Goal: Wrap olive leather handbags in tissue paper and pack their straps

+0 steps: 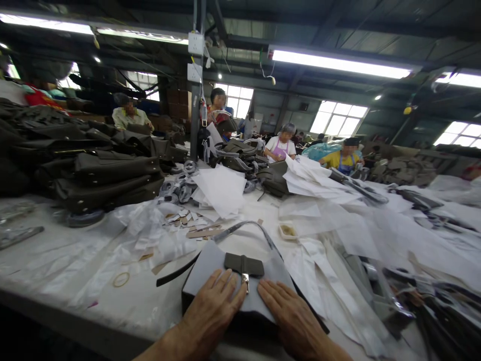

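A dark handbag [259, 326] lies at the near edge of the table, with a pale sheet [205, 263] spread over its top. Across the sheet sits a dark flap tab [244, 264] with a metal clasp [245, 283]. My left hand [214, 306] rests flat on the sheet left of the clasp, its thumb side close to the metal. On the clasp's right, my right hand [287, 311] lies flat with fingers stretched out. The bag's handle [259, 228] arches up behind, wrapped in a clear-looking cover. A dark strap end [175, 275] sticks out to the left.
Stacked dark bags [112, 175] fill the left of the table [150, 296]. White sheets [221, 188], paper scraps and a small tray [287, 231] lie beyond the handbag. More bag parts [443, 306] crowd the right. Several people work farther back, past a post [196, 110].
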The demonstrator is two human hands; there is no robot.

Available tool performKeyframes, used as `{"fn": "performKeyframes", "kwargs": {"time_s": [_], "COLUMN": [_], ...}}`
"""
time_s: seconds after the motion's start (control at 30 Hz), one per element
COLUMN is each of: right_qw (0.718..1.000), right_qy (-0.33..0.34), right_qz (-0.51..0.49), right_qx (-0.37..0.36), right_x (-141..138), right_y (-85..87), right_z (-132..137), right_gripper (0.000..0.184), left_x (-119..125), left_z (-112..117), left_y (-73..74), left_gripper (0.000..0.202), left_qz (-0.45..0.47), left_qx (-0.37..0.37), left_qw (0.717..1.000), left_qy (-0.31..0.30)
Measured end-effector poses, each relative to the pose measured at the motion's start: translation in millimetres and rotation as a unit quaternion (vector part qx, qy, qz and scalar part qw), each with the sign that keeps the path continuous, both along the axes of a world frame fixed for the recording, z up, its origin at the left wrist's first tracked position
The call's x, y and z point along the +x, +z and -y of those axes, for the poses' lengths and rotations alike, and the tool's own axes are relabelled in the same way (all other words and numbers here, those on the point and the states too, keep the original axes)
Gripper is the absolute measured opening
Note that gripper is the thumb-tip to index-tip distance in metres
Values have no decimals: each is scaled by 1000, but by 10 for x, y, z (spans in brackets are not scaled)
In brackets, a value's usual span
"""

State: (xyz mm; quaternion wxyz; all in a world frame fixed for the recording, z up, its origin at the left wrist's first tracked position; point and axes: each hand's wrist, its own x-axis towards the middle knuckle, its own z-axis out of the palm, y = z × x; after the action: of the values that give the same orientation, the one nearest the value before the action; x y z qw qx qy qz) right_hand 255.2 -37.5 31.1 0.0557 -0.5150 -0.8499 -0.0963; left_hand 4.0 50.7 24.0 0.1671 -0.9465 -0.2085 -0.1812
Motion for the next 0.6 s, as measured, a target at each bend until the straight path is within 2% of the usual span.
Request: {"fn": "performKeyframes", "kwargs": {"time_s": [0.07,0.23,0.33,0.47,0.53,0.6], "right_qw": [1000,994,987,967,961,963], "right_qy": [16,10,22,81,104,94], "right_qz": [5,-17,-17,13,40,37], "right_qx": [16,110,159,241,252,249], "right_x": [49,143,199,340,415,463], "right_y": [18,-54,-146,-239,-307,-418], "right_z": [-31,-186,-276,-333,-339,-338], "right_gripper": [77,70,69,66,65,68], "left_x": [70,205,258,238,234,258], "left_z": [-32,-193,-232,-202,-183,-178], "left_y": [-121,-400,-452,-489,-524,-565], "left_gripper": [45,42,41,45,44,38], "left_qz": [16,56,73,117,140,174], "left_qx": [30,29,27,54,76,100], "left_qw": [999,998,997,992,987,980], "left_qy": [-23,-5,5,-11,-13,-6]}}
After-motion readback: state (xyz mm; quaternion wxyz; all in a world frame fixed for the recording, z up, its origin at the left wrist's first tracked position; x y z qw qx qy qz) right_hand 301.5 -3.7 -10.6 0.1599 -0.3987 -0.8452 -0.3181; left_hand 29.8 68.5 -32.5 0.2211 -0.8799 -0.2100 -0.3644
